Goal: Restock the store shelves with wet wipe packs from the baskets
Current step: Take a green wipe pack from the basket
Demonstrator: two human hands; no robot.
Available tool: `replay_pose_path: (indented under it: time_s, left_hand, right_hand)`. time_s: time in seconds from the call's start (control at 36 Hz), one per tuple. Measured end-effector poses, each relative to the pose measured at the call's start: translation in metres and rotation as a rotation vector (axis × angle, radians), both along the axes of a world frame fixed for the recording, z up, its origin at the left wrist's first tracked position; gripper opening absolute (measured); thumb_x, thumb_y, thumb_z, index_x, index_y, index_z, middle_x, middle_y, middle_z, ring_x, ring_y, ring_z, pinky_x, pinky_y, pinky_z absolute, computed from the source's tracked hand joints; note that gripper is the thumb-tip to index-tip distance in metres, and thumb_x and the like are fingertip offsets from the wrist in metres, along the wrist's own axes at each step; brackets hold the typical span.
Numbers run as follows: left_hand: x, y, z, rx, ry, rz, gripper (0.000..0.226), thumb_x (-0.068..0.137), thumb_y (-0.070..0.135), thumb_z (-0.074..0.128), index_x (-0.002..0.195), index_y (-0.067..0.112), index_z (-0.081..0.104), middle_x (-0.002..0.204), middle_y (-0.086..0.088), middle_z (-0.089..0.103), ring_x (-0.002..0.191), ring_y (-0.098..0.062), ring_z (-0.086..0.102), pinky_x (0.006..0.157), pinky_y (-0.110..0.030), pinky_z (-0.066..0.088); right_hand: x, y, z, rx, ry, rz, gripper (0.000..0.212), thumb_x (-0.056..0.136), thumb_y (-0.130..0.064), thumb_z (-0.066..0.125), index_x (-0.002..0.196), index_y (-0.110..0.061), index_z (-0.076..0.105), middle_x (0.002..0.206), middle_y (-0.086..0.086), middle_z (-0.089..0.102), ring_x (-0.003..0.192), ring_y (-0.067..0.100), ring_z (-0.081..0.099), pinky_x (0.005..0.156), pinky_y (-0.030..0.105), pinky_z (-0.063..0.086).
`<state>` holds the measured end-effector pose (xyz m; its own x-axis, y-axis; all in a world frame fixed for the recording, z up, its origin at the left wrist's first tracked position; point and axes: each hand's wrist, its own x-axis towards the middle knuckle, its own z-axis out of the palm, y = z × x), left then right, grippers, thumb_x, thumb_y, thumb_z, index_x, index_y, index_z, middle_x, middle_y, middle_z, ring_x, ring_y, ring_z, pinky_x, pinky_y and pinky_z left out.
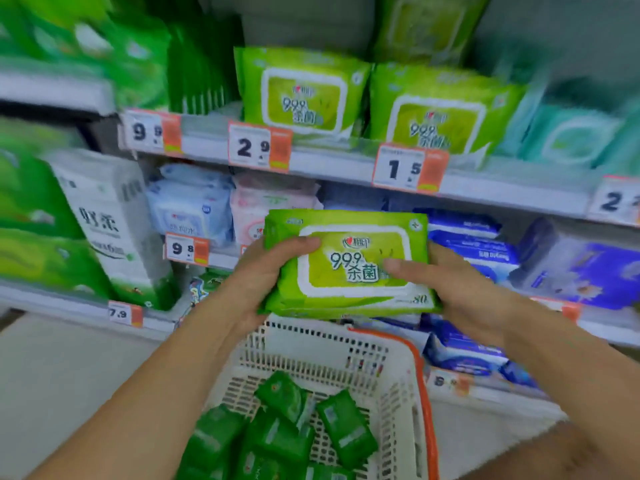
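Both hands hold one light green wet wipe pack (349,265) in the air, in front of the middle shelves and above the far rim of the basket (332,344). The left hand (256,275) grips the pack's left end, thumb curled over the top face and the other fingers hidden beneath it. The right hand (450,282) grips the right end, thumb (401,266) lying flat across the printed label, the rest of its fingers tucked out of sight behind the pack. The white basket with its orange handle (424,393) sits low, just under the pack, with several small dark green packs (287,427) loose in its bottom. On the upper shelf (329,164), two matching light green packs (304,93) stand upright side by side, just behind the front edge with its price tags (258,145). Open room shows above these two packs, towards the back wall of the shelf. Blue packs (464,233) fill the shelf right behind the held pack.
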<state>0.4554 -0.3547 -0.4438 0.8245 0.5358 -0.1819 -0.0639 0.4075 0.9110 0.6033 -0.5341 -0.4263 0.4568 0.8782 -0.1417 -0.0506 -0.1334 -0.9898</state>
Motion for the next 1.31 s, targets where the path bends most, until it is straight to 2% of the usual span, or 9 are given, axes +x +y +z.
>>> replay_pose_path:
  time_s: [0.14,0.22,0.56,0.61,0.72,0.86,1.0,1.11,1.31]
  left_hand:
    - [0.006,-0.013,0.057,0.141,0.040,-0.066,0.058,0.061,0.029,0.080,0.117,0.019,0.070,0.102,-0.008,0.077,0.091,-0.027,0.075,0.079,-0.044,0.061]
    - [0.009,-0.012,0.086,0.377,0.097,-0.161,0.081,0.047,0.026,0.097,0.121,0.023,0.066,0.105,-0.001,0.077,0.095,-0.023,0.074,0.091,-0.041,0.055]
    - [0.127,0.042,0.206,0.672,-0.102,0.026,0.047,0.080,0.042,0.077,0.116,0.014,0.069,0.102,0.000,0.077,0.094,-0.019,0.074,0.093,-0.042,0.056]
    - [0.146,0.055,0.208,0.695,-0.050,-0.008,0.055,0.074,0.049,0.080,0.115,0.014,0.069,0.103,0.000,0.077,0.094,-0.019,0.074,0.094,-0.043,0.055]
    - [0.180,0.076,0.208,0.736,-0.003,0.081,0.108,0.043,0.079,0.082,0.127,0.016,0.062,0.119,-0.001,0.071,0.106,-0.023,0.069,0.098,-0.046,0.051]
    - [0.222,0.089,0.223,0.804,-0.155,0.154,0.104,0.037,0.072,0.081,0.130,0.027,0.063,0.128,0.008,0.067,0.117,-0.019,0.063,0.103,-0.045,0.048]
    - [0.242,0.097,0.206,1.024,-0.060,0.046,0.083,0.069,0.046,0.085,0.139,0.024,0.046,0.124,0.016,0.058,0.114,-0.005,0.057,0.094,-0.020,0.042]
    - [0.258,0.113,0.194,1.113,-0.048,-0.006,0.124,0.040,0.055,0.096,0.146,0.027,0.036,0.135,0.014,0.058,0.118,-0.005,0.059,0.105,-0.029,0.045]
    - [0.303,0.127,0.191,1.271,0.000,0.143,0.092,0.065,0.048,0.088,0.141,0.020,0.045,0.133,0.008,0.059,0.119,-0.014,0.058,0.107,-0.032,0.045]
  right_hand:
    - [0.005,-0.003,0.034,0.075,0.025,-0.106,0.056,0.069,-0.031,0.083,0.121,-0.015,0.070,0.118,0.006,0.073,0.113,0.026,0.068,0.108,0.046,0.044]
    - [0.011,0.001,0.057,0.197,0.017,-0.168,0.054,0.066,-0.023,0.083,0.118,-0.011,0.071,0.112,0.009,0.075,0.105,0.028,0.072,0.096,0.045,0.055]
    - [0.103,0.050,0.181,0.326,-0.289,-0.422,0.082,0.052,-0.049,0.095,0.119,-0.011,0.068,0.107,0.004,0.077,0.098,0.025,0.074,0.096,0.047,0.055]
    - [0.120,0.054,0.189,0.273,-0.316,-0.355,0.069,0.056,-0.040,0.093,0.114,-0.009,0.070,0.101,0.005,0.078,0.092,0.024,0.075,0.090,0.043,0.059]
    - [0.154,0.066,0.192,0.167,-0.417,-0.438,0.112,0.029,-0.074,0.089,0.120,-0.012,0.067,0.109,0.004,0.076,0.101,0.026,0.072,0.099,0.048,0.053]
    - [0.188,0.080,0.209,0.305,-0.468,-0.407,0.049,0.077,-0.042,0.082,0.119,-0.020,0.071,0.110,-0.003,0.076,0.102,0.018,0.072,0.096,0.046,0.056]
    - [0.219,0.093,0.184,0.309,-0.574,-0.409,0.079,0.062,-0.055,0.088,0.127,-0.015,0.066,0.116,-0.004,0.074,0.106,0.014,0.071,0.103,0.039,0.051]
    - [0.239,0.093,0.171,0.253,-0.663,-0.304,0.071,0.071,-0.033,0.087,0.134,-0.018,0.058,0.121,-0.004,0.072,0.109,0.013,0.070,0.101,0.038,0.052]
    - [0.275,0.112,0.169,0.114,-0.851,-0.395,0.089,0.073,-0.029,0.087,0.148,-0.024,0.039,0.136,-0.009,0.061,0.120,0.010,0.060,0.108,0.033,0.045]
